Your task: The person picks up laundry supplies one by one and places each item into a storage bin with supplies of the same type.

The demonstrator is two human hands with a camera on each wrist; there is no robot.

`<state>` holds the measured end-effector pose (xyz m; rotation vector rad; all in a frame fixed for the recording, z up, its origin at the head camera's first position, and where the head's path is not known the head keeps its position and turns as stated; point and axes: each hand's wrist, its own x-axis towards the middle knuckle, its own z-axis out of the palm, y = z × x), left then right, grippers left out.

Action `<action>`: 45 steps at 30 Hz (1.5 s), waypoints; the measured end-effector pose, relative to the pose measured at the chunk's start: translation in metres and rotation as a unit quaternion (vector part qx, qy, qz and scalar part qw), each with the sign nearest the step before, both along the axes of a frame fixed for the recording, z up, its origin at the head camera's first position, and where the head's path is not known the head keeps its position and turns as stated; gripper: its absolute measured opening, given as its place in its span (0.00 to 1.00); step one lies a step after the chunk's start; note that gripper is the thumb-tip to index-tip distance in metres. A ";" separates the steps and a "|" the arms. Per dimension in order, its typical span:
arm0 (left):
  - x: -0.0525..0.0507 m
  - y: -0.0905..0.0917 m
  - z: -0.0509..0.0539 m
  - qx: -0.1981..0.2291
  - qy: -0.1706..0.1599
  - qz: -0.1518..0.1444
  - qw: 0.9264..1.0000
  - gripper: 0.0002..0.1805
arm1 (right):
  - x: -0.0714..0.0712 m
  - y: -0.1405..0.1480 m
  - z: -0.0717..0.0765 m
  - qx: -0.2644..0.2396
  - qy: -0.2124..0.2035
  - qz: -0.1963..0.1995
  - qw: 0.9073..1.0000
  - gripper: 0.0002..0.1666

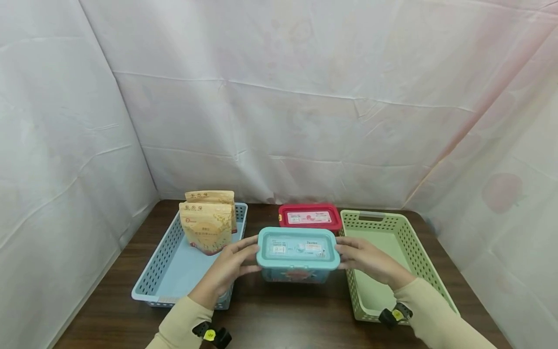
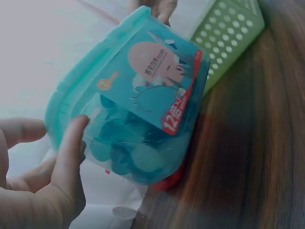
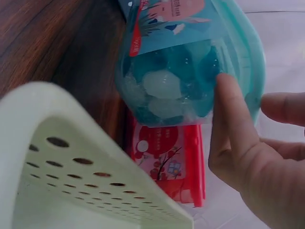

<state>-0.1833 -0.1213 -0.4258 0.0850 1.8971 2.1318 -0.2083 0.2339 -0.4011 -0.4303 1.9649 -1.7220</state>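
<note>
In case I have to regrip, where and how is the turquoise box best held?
I'd hold the turquoise box by its two short ends, left hand from the left, right hand from the right, fingers under the lid's rim. The rim juts past the walls, a likely catch, and the red box behind could crowd the far long side.

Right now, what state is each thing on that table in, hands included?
Turquoise box: lid on, held at both ends
Left hand: gripping the box's left end
Right hand: gripping its right end
Red box: lid on
Front pouch: standing
Rear pouch: standing, partly hidden
Blue basket: open-topped, holding both pouches
Green basket: upright, open-topped
</note>
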 end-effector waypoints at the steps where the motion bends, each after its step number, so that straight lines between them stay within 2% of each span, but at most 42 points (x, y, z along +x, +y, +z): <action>1: 0.000 0.000 0.001 0.010 -0.002 0.003 1.000 0.31 | 0.000 0.000 0.001 -0.005 0.002 -0.005 1.000 0.35; 8: 0.000 0.001 0.012 0.065 -0.020 0.022 0.997 0.31 | 0.001 0.000 0.010 -0.045 -0.016 -0.046 0.998 0.37; 13: -0.002 0.002 0.015 0.074 -0.013 0.020 0.997 0.30 | 0.001 0.000 0.015 -0.050 -0.025 -0.069 0.996 0.39; 21: -0.006 0.004 0.019 0.073 -0.003 0.001 0.997 0.31 | 0.001 0.004 0.018 -0.057 -0.020 -0.073 0.995 0.38; 26: -0.008 0.008 0.023 0.079 -0.005 0.008 0.997 0.31 | 0.002 0.009 0.021 -0.059 -0.012 -0.081 0.995 0.37; 35: -0.014 0.025 0.028 0.083 0.003 0.004 0.997 0.30 | 0.001 0.023 0.024 -0.054 0.009 -0.097 0.994 0.35; 45: -0.024 0.057 0.031 0.100 0.010 -0.016 0.995 0.30 | 0.002 0.050 0.029 -0.053 0.024 -0.123 0.991 0.37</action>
